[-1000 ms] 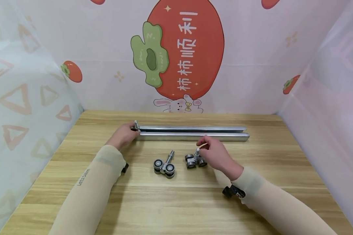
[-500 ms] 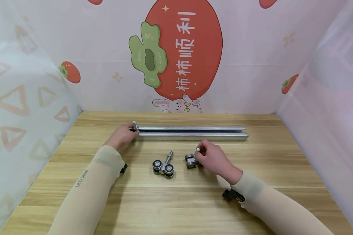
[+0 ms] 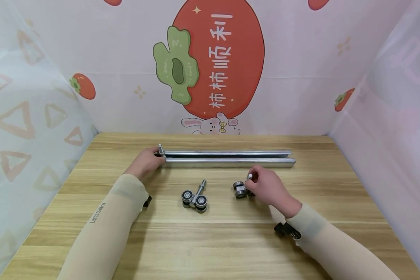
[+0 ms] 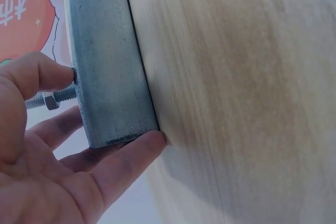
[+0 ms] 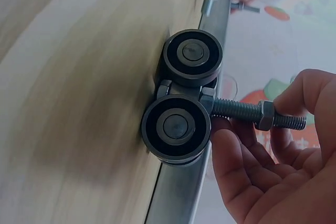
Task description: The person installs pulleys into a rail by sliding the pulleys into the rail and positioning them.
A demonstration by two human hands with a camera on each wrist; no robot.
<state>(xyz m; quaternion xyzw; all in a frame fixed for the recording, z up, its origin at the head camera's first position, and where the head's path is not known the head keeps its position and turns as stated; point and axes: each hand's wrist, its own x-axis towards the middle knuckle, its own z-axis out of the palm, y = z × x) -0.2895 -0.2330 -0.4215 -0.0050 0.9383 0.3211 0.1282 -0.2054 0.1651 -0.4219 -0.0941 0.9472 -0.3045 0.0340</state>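
A silver metal channel track [image 3: 227,163] lies across the back of the wooden table, its slot facing up. My left hand [image 3: 144,163] holds its left end, thumb at the upper edge and fingers around the end in the left wrist view. A threaded bolt with a nut [image 4: 51,100] sticks up from the slot there; whatever it joins inside is hidden. My right hand [image 3: 271,187] pinches the upright bolt of a roller trolley [image 3: 240,189] in front of the track. Its black-faced wheels [image 5: 176,126] show clearly in the right wrist view.
Another roller trolley [image 3: 195,200] lies on the table [image 3: 210,249] between the hands, its bolt tilted up and away. Printed cloth walls [image 3: 294,109] stand behind the table and at both sides.
My right hand has closed its fingers on the trolley's bolt and shifted the trolley to the right along the table. The left hand stays at the track's end.
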